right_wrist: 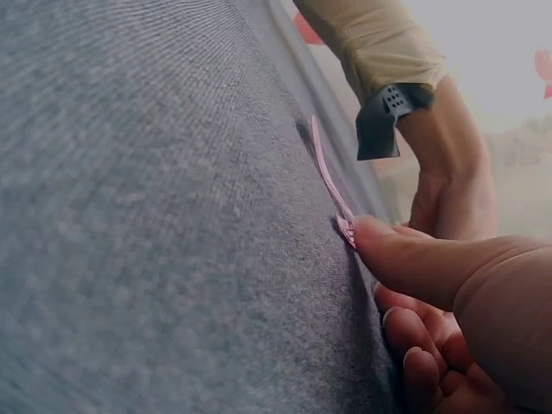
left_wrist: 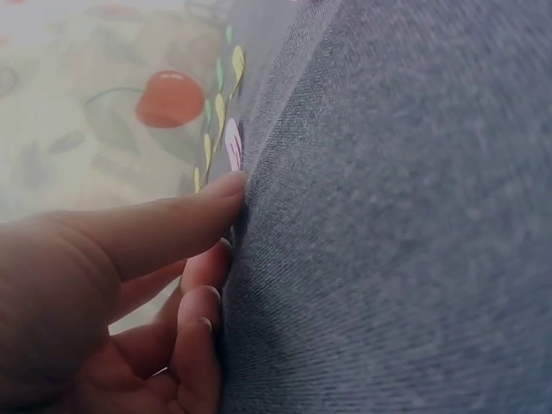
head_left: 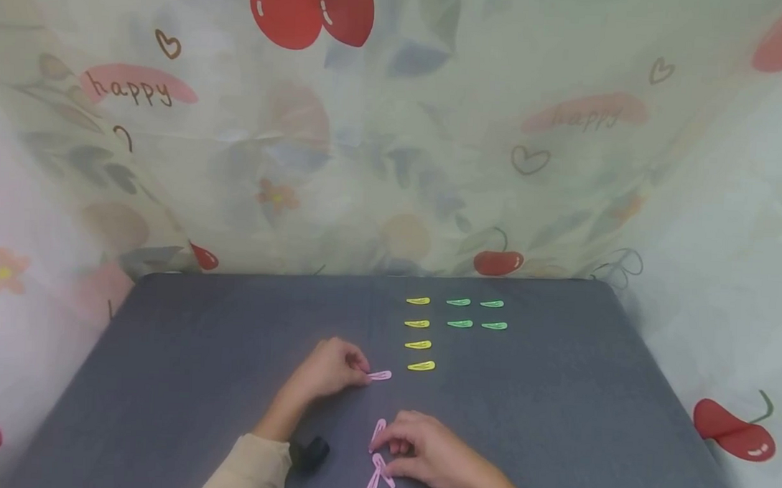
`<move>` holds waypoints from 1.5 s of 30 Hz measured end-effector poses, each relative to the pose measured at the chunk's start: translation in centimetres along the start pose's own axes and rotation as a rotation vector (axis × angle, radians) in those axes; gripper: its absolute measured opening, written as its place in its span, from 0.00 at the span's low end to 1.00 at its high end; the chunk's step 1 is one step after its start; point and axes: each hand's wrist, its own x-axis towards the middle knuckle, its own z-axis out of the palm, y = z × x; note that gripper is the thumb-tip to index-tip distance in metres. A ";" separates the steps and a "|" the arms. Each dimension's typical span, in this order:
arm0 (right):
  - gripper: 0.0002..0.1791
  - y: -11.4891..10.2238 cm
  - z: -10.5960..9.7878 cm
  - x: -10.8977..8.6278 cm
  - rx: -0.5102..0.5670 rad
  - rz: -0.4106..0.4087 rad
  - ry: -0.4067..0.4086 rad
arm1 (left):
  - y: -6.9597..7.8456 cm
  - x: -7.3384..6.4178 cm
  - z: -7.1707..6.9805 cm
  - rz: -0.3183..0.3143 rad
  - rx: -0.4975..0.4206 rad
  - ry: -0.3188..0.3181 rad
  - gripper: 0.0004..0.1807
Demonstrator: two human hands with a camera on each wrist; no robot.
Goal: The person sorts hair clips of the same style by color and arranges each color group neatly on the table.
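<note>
Snap hair clips noted in three plain colours: pink snap hair clips (head_left: 380,376), light in tone; yellow snap hair clips (head_left: 418,345), bright; green snap hair clips (head_left: 460,324), pale mint. Worktop (head_left: 553,408): dark slate blue-grey, fine ribbed weave showing in wrist views. Hanging cloth (head_left: 370,114): off-white ground, printed with glossy red cherries (head_left: 285,18), grey-blue leaves (head_left: 420,59), orange flowers (head_left: 278,195) with yellow centres, brown heart outlines, and dark "happy" lettering over pink patches. Left sleeve (head_left: 254,465): plain beige. Left wrist device (head_left: 310,454): black.
</note>
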 end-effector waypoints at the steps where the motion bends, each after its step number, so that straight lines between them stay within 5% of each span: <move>1: 0.14 0.0 0.0 0.0 -0.014 0.002 -0.003 | 0.0 0.0 0.0 -0.002 -0.002 -0.003 0.06; 25: 0.11 -0.4 0.0 -0.1 -0.031 0.034 -0.038 | -0.1 -0.5 -0.5 0.031 -0.025 -0.056 0.06; 29: 0.10 -0.4 0.0 -0.1 -0.027 0.045 -0.044 | -0.3 -0.3 -1.3 -0.007 -0.060 -0.053 0.06; 35: 0.10 -0.4 0.3 -0.1 -0.036 0.033 -0.035 | -1.1 0.3 -3.2 -0.057 -0.103 0.035 0.03; 45: 0.11 -0.3 0.1 -0.3 -0.058 0.019 -0.003 | -3.6 3.3 -6.8 -0.059 -0.003 0.213 0.08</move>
